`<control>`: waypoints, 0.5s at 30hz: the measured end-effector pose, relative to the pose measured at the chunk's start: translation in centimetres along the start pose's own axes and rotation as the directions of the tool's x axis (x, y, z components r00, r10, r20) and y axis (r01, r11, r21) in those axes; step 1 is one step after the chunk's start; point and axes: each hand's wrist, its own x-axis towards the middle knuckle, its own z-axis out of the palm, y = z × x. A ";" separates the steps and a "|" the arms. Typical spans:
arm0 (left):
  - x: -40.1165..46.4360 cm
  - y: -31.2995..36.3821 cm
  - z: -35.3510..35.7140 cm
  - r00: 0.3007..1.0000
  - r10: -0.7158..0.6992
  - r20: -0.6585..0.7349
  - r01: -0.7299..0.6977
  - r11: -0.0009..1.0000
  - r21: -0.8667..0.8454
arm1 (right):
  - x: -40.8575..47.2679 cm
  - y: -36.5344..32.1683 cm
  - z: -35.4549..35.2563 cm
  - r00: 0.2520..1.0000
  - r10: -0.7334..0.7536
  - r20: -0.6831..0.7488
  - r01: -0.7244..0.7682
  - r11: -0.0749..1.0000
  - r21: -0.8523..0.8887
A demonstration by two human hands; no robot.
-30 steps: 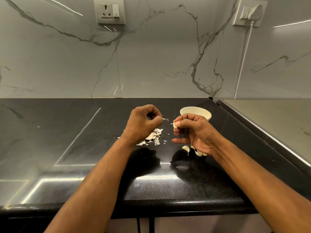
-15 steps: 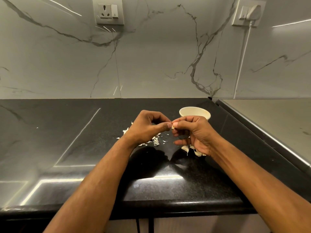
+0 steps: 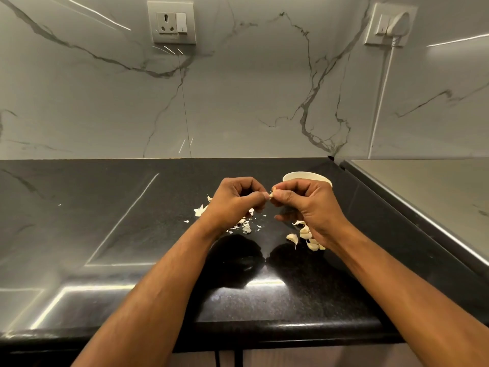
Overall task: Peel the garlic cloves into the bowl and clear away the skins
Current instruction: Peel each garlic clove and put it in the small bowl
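Hands: two, the left hand [image 3: 235, 200] and the right hand [image 3: 309, 207], fingertips meeting.
Cloves being held: one garlic clove [image 3: 272, 194], only its tip showing between the two hands.
Bowls: one white bowl [image 3: 307, 178], partly behind the right hand.
Unpeeled cloves on the counter: about five in a cluster [image 3: 304, 235]; some are hidden under the wrist.
Skins: one scattered pile [image 3: 244, 226], too many flakes to count.
Wall sockets: two, the bare socket [image 3: 172, 22] and the socket with a plug [image 3: 390, 23].

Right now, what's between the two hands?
In the head view, a garlic clove: the right hand holds it while the left hand pinches its tip. No bare gap shows.
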 end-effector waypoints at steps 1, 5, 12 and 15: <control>0.0 0.0 0.0 1.000 0.006 0.000 -0.006 1.000 0.003 | 0.0 0.1 0.0 0.999 -0.037 -0.010 0.036 0.998 -0.055; 0.0 0.1 0.1 0.999 0.038 0.002 -0.038 0.999 0.018 | -0.2 0.2 0.0 0.981 -0.191 -0.029 0.176 0.947 -0.267; 0.0 0.2 0.2 1.000 0.013 -0.026 -0.012 0.999 0.035 | -0.3 0.4 -0.1 0.964 -0.264 0.021 0.248 0.875 -0.415; 0.0 0.2 0.2 1.000 -0.015 -0.022 0.016 0.999 0.029 | -0.1 0.5 -0.2 0.958 -0.284 0.032 0.267 0.848 -0.458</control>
